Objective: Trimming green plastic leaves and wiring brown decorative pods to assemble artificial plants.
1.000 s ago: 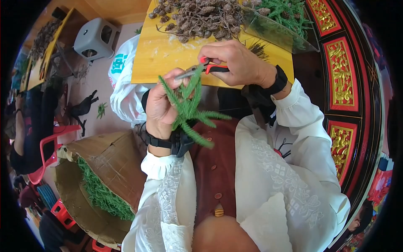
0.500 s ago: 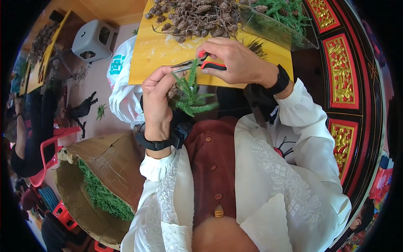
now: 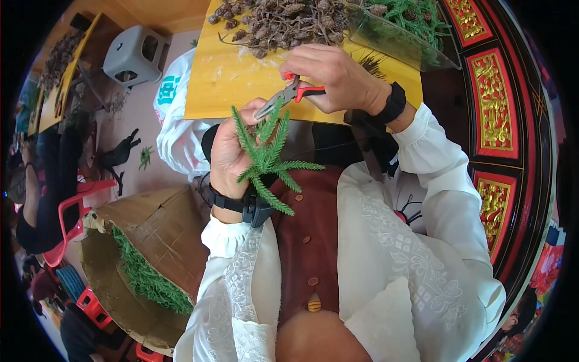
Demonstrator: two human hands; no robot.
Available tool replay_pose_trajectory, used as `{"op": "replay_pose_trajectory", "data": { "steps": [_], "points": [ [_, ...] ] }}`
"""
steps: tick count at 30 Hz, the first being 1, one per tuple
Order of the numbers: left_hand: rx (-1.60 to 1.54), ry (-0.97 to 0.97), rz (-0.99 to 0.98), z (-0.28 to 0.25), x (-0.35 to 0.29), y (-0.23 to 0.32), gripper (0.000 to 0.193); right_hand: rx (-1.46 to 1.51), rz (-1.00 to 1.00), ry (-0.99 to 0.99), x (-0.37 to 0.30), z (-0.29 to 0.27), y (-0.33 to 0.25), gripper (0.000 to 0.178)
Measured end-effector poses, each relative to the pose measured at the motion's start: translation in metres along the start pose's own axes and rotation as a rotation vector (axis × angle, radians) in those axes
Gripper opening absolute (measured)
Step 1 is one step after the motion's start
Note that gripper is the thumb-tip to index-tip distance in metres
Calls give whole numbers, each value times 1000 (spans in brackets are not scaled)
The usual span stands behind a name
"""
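My left hand (image 3: pixel 230 145) is closed round the base of a green artificial pine sprig (image 3: pixel 266 158), whose several needled arms fan out toward me. Part of a brown pine cone seems to show behind the sprig, mostly covered by it. In my right hand (image 3: pixel 338 75) is a pair of pliers (image 3: pixel 283 99) with red and black handles. The jaws of the pliers reach down-left to my left fingertips at the top of the sprig. What lies between the jaws is hidden.
On the yellow table (image 3: pixel 211 84) lies a heap of brown pine cones (image 3: pixel 283 24). Right of it stands a clear bin (image 3: pixel 398 39) of green sprigs. A cardboard box (image 3: pixel 163 223) of greenery is at my lower left, with a white plastic bag (image 3: pixel 181 145) and grey stool (image 3: pixel 132 54) beyond.
The sprig has turned so its arms spread flat toward me. The pliers have swung from lying nearly level to slanting down-left, their jaws still by my left fingers.
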State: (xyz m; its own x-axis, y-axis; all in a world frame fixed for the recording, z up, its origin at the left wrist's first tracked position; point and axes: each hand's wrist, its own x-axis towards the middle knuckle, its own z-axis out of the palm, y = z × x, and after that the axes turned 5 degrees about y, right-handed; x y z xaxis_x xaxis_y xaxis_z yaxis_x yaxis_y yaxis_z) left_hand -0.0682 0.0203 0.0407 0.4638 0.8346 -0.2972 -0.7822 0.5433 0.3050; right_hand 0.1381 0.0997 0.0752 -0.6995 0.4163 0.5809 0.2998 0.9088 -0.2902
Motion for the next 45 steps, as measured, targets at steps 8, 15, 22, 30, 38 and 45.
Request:
{"op": "replay_pose_trajectory", "data": {
  "steps": [8, 15, 22, 30, 38, 45],
  "points": [
    [807, 377, 569, 11, 0, -2, 10, 137, 656, -270, -14, 3, -38, 22],
    [627, 296, 484, 9, 0, 2, 12, 51, 396, -202, -15, -10, -17, 28],
    [475, 215, 380, 9, 0, 0, 14, 12, 154, -120, -16, -9, 3, 33],
    [299, 136, 170, -6, 3, 5, 14, 0, 76, -105, -11, -9, 7, 32],
    [149, 49, 44, -2, 1, 1, 15, 93, 235, -187, -13, -14, 2, 26],
    [725, 360, 610, 10, 4, 0, 12, 272, 730, -406, -13, -11, -23, 27]
  ]
}}
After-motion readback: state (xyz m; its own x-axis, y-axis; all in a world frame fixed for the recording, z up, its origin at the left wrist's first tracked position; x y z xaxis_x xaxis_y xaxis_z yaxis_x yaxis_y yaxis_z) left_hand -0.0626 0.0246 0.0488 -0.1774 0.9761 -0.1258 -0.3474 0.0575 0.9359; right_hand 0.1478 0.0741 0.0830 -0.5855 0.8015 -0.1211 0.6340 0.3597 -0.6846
